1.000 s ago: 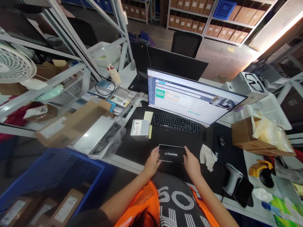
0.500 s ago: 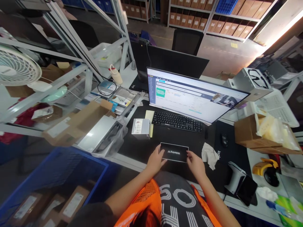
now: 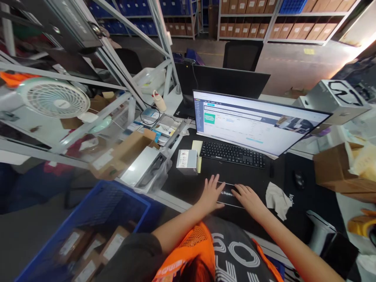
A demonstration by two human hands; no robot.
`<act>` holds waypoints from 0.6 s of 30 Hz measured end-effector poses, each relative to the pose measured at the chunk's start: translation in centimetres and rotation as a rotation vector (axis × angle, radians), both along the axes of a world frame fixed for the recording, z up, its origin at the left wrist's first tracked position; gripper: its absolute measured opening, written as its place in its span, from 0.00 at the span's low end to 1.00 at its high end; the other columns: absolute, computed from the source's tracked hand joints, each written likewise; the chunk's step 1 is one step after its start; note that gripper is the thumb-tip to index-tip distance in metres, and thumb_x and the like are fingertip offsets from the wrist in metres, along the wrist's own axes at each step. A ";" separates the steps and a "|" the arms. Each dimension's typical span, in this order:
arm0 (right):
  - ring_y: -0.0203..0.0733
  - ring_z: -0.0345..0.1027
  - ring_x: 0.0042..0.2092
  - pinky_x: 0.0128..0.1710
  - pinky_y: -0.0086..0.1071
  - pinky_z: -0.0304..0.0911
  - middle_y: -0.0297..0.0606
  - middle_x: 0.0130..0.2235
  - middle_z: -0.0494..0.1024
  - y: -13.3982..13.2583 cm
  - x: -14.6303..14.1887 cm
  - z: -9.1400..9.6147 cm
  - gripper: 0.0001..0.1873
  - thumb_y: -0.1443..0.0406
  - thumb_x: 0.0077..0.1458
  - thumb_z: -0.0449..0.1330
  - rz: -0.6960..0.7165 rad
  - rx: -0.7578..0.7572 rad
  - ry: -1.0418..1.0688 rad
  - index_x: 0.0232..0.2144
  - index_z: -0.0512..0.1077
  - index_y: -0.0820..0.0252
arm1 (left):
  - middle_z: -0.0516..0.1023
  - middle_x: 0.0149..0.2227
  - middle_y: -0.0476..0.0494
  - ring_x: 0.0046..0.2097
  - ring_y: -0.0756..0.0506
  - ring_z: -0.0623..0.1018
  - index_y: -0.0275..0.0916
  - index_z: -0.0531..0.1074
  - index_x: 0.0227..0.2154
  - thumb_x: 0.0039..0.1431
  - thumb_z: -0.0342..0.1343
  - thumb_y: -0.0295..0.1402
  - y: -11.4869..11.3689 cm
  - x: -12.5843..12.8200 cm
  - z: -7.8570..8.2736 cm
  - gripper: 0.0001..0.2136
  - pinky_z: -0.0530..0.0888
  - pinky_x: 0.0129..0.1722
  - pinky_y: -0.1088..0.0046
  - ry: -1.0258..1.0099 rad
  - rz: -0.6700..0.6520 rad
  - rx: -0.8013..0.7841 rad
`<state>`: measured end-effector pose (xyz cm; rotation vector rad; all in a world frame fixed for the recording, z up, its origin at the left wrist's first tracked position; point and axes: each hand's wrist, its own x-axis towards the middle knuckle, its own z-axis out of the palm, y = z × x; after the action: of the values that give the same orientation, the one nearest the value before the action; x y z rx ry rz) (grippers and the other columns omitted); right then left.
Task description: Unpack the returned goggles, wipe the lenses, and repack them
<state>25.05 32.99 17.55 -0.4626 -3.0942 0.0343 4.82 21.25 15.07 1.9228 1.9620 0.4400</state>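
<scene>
Panel (image 3: 229, 194), flat and black with white edges, lies on the dark mat (image 3: 188, 186) between the left hand (image 3: 210, 195) and right hand (image 3: 248, 199). Fingers are spread wide on both, over its two ends; I cannot tell if they press it. Past the left fingers sits a small box (image 3: 187, 160). A crumpled cloth (image 3: 277, 199) lies right of the right hand. The keyboard (image 3: 233, 154) is past both.

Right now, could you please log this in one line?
left hand: open over black lettered item; right hand: open over it; beyond: keyboard, monitor
</scene>
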 end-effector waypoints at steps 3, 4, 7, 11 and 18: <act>0.53 0.65 0.58 0.55 0.48 0.64 0.47 0.58 0.72 1.0 -0.4 -0.8 0.26 0.79 0.54 0.51 0.177 0.038 0.014 0.52 0.73 0.61 | 0.56 0.68 0.33 0.68 0.28 0.56 0.47 0.56 0.64 0.38 0.74 0.40 0.9 -0.2 -0.3 0.49 0.54 0.64 0.38 0.021 -0.066 -0.009; 0.52 0.66 0.57 0.55 0.47 0.64 0.46 0.58 0.73 1.3 -0.3 -1.0 0.25 0.79 0.55 0.51 0.221 0.049 0.018 0.52 0.74 0.61 | 0.59 0.66 0.34 0.66 0.29 0.59 0.46 0.57 0.63 0.38 0.74 0.39 1.1 -0.3 -0.4 0.48 0.57 0.63 0.41 0.025 -0.078 -0.011; 0.51 0.70 0.53 0.49 0.44 0.69 0.47 0.56 0.74 1.8 1.0 -1.2 0.24 0.77 0.57 0.50 0.287 0.082 0.032 0.53 0.73 0.64 | 0.64 0.63 0.36 0.63 0.32 0.63 0.46 0.56 0.64 0.39 0.74 0.39 1.3 -0.6 -0.7 0.49 0.62 0.62 0.48 0.029 -0.089 -0.004; 0.50 0.69 0.57 0.40 0.36 0.71 0.50 0.57 0.74 2.0 2.8 -0.6 0.22 0.75 0.63 0.48 0.305 0.155 0.140 0.55 0.71 0.68 | 0.61 0.65 0.38 0.64 0.33 0.62 0.48 0.50 0.66 0.39 0.74 0.36 1.0 -0.7 -0.9 0.52 0.61 0.63 0.49 0.028 -0.086 0.015; 0.47 0.64 0.62 0.48 0.34 0.72 0.47 0.58 0.73 1.8 3.1 0.1 0.21 0.74 0.65 0.50 0.214 0.018 0.327 0.58 0.68 0.63 | 0.59 0.66 0.37 0.65 0.34 0.61 0.46 0.46 0.68 0.38 0.75 0.37 1.0 -0.9 -1.1 0.56 0.58 0.65 0.53 0.035 -0.093 0.033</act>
<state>28.18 34.75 17.69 -0.1082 -2.8026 0.0754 3.92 22.22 14.01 2.0457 1.8892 0.4183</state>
